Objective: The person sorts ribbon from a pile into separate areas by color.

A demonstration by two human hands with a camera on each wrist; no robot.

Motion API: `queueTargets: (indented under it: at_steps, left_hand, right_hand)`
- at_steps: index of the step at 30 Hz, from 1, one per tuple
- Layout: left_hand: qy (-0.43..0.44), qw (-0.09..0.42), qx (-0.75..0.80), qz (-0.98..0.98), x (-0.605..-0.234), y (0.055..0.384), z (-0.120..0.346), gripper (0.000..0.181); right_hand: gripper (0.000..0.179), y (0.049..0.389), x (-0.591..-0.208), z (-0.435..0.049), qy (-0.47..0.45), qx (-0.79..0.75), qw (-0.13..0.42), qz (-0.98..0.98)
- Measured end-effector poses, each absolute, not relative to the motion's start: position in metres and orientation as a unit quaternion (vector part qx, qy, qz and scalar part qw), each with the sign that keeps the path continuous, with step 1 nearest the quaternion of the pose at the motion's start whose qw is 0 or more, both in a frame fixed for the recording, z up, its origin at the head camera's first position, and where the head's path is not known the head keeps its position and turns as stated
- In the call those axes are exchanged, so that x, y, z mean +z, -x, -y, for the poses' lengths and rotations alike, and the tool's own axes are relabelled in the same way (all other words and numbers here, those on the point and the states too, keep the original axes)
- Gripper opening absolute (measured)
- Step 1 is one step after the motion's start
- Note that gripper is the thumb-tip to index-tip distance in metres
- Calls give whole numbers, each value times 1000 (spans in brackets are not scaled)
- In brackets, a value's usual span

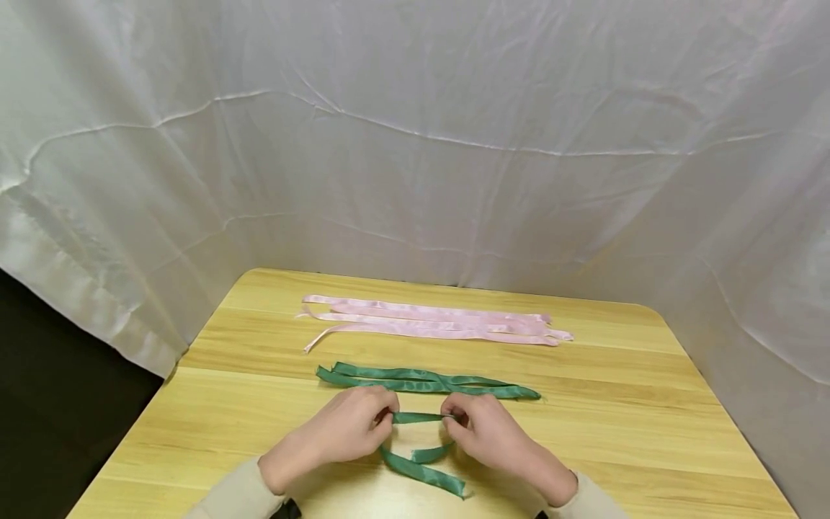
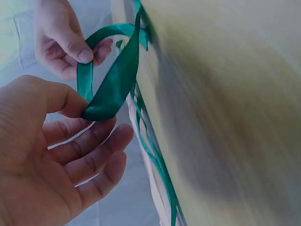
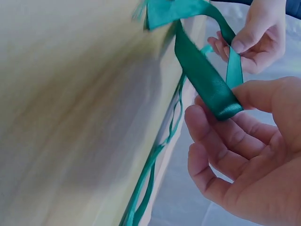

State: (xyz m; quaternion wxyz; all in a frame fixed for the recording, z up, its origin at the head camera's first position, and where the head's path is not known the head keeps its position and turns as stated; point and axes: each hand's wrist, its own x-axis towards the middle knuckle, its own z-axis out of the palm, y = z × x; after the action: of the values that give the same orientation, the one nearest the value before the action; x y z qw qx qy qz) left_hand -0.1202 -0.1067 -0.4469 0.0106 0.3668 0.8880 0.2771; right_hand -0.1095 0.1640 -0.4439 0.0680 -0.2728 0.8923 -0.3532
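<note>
A green satin ribbon (image 1: 418, 417) is stretched between both hands at the near part of the table, its two ends hanging down and crossing below. Between thumb and index finger, the left hand (image 1: 350, 425) pinches one spot of it; in the left wrist view that hand's other fingers (image 2: 89, 162) are loosely bent. The right hand (image 1: 489, 432) pinches the ribbon a short way to the right, thumb against index finger, as the right wrist view shows with the folded ribbon (image 3: 207, 77). Just beyond the hands lie more green ribbons (image 1: 415, 380), flat on the table.
Farther back on the wooden table (image 1: 616, 425), several pink ribbons (image 1: 441, 321) lie side by side. A pale fabric curtain (image 1: 454, 158) hangs behind the table and along its sides. Something dark (image 1: 58, 389) shows past the left table edge.
</note>
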Motion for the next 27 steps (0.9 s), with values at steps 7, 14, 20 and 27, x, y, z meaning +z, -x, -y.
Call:
queueTargets:
  at_steps: [7, 14, 20, 27]
  left_hand:
    - [-351, -13, 279, -894, -441, 125, 115, 14]
    - [-328, -41, 256, -908, -435, 128, 125, 18]
    - [-305, -52, 240, -920, -430, 132, 136, 18]
    - [-265, -45, 240, -933, -426, 136, 151, 11]
  right_hand:
    - [13, 113, -436, -174, 276, -350, 45, -894]
    - [16, 116, -427, -187, 263, -353, 21, -898]
    - [19, 119, -422, -198, 235, -344, -2, -909]
    - [19, 124, -423, -212, 207, -344, 15, -916]
